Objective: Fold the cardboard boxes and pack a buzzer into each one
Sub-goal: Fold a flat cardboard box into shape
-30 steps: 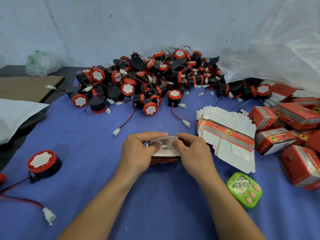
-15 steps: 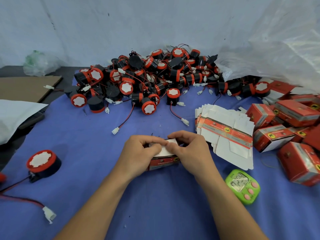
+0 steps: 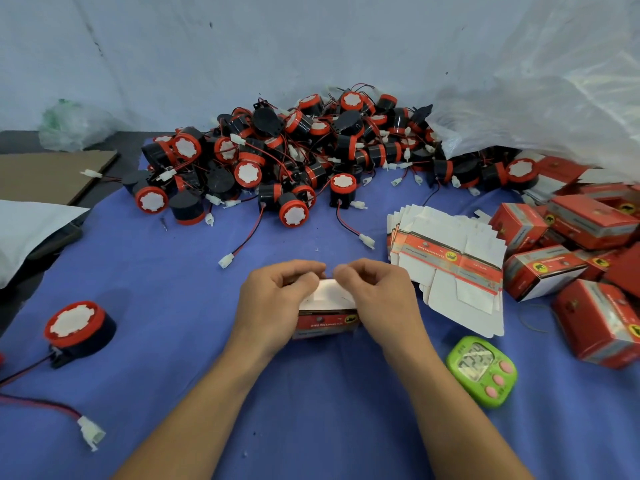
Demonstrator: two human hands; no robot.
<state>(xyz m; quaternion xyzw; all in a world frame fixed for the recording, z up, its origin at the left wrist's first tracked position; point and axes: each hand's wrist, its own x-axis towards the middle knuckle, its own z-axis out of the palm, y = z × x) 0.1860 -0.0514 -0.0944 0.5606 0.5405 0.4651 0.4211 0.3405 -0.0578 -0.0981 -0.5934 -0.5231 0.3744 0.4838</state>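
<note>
Red box [image 3: 323, 323], long axis left-right, left hand [image 3: 273, 306], right hand [image 3: 381, 299] holding

- One cam, head-worn, wide-angle, facing fwd & down onto blue-covered table [image 3: 173, 289].
- Very near: left hand [image 3: 273, 299] & right hand [image 3: 381, 296] mid-frame, forearms entering from bottom edge.
- Far end: wall [image 3: 207, 46] tops the frame.

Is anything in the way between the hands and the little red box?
No, nothing visible. The left hand and right hand already hold the red box, fingers curled over its white top flap.
</note>
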